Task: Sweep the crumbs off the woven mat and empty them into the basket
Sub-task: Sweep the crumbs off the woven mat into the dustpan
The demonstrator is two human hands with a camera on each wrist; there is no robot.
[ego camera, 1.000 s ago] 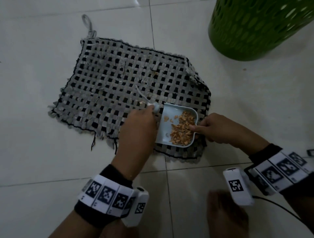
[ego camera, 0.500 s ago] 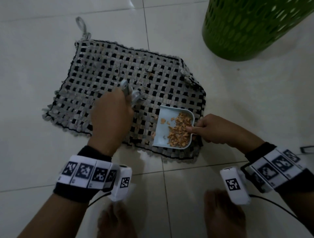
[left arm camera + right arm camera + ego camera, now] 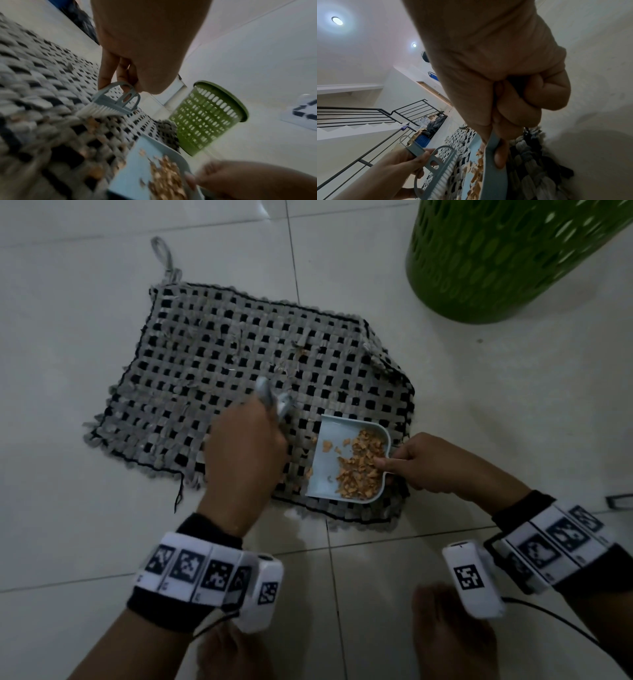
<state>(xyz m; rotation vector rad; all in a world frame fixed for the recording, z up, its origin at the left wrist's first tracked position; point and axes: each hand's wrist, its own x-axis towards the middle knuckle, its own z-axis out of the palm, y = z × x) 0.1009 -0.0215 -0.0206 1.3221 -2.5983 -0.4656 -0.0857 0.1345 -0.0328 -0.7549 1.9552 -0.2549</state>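
A grey-and-black woven mat [image 3: 212, 378] lies on the tiled floor. My left hand [image 3: 245, 453] grips a small blue-grey brush [image 3: 113, 104] whose white bristles touch the mat just left of the dustpan. My right hand [image 3: 428, 462] pinches the back rim of a pale blue dustpan [image 3: 330, 470] resting on the mat's near right part. Orange crumbs [image 3: 359, 467] are heaped inside it. A few crumbs [image 3: 92, 121] lie on the mat by the bristles. The green perforated basket [image 3: 496, 258] stands on the floor at the far right.
White floor tiles [image 3: 68, 302] surround the mat. My feet [image 3: 452, 635] are at the bottom edge. In the right wrist view a stair railing [image 3: 368, 112] and clutter stand further back.
My left hand swung the brush away from the dustpan's mouth to the left and up the mat, then came partway back toward the pan. The dustpan has stayed where it was.
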